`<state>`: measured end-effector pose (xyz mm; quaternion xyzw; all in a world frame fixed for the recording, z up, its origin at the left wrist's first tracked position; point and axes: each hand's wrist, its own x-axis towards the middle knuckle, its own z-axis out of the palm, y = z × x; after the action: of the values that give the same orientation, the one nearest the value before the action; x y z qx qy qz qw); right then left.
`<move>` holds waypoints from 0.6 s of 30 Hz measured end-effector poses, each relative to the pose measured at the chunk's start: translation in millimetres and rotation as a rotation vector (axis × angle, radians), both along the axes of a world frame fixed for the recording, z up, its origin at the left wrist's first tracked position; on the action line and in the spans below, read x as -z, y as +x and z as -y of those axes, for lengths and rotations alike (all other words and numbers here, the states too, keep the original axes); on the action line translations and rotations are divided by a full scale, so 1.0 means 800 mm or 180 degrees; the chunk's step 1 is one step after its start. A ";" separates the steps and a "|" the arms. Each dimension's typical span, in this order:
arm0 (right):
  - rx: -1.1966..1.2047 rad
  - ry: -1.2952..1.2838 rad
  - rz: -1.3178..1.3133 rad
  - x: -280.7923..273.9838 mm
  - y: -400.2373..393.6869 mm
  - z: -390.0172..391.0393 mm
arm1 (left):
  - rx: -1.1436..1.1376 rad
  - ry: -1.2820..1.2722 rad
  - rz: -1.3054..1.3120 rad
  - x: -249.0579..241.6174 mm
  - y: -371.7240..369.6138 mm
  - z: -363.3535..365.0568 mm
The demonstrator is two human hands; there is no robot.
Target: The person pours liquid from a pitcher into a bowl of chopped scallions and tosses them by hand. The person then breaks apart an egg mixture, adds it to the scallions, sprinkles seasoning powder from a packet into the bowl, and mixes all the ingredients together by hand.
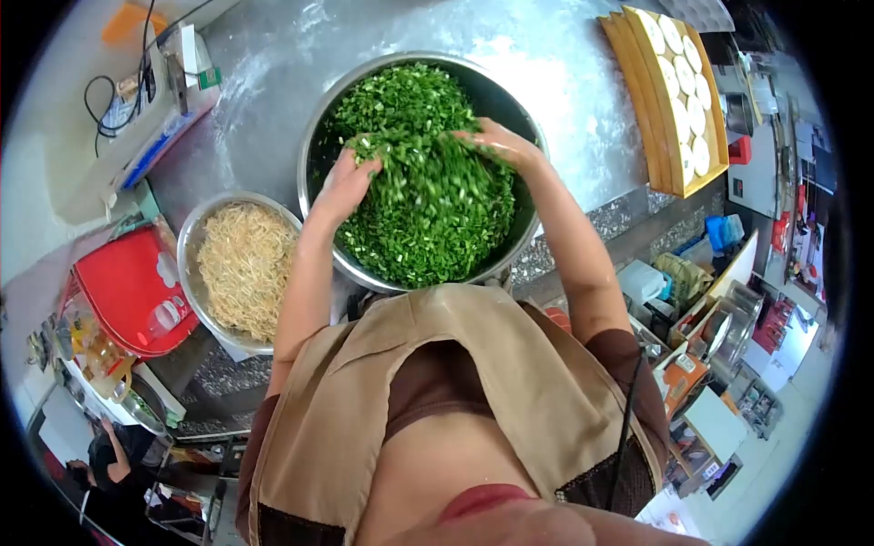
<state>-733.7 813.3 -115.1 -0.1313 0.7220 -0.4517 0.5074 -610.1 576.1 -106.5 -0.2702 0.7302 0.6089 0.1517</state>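
A big steel bowl (314,136) on the floured counter is full of chopped green leaves (428,191). Both of my hands are in it. My left hand (346,182) presses into the greens on the left side, fingers spread around a lifted clump. My right hand (501,143) curls over the top right of the same clump. The greens between my hands are blurred with motion. A smaller steel bowl (189,238) of pale shredded strands (246,264) sits just left of the big bowl, beside my left forearm.
Wooden trays (678,100) with rows of white round dough pieces stand at the far right of the counter. A red lid (127,287) lies left of the small bowl. A scale and cables (137,100) sit far left. Another person (114,460) is lower left. Cluttered boxes fill the right.
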 end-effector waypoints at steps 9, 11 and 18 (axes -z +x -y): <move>0.0172 0.0697 -0.0386 0.046 -0.056 0.068 | -0.0204 -0.0217 -0.0857 0.066 -0.049 0.013; -0.0139 0.0898 -0.0348 0.044 -0.057 0.075 | 0.0056 -0.0150 -0.0434 0.072 -0.060 0.017; -0.1548 0.0976 -0.0759 -0.078 -0.030 0.066 | 0.0780 0.0694 -0.1399 -0.005 -0.005 0.033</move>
<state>-757.5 760.7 -52.6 -0.2742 0.7836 -0.1843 0.5261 -614.1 549.4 -102.5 -0.0234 0.7030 0.7051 0.0903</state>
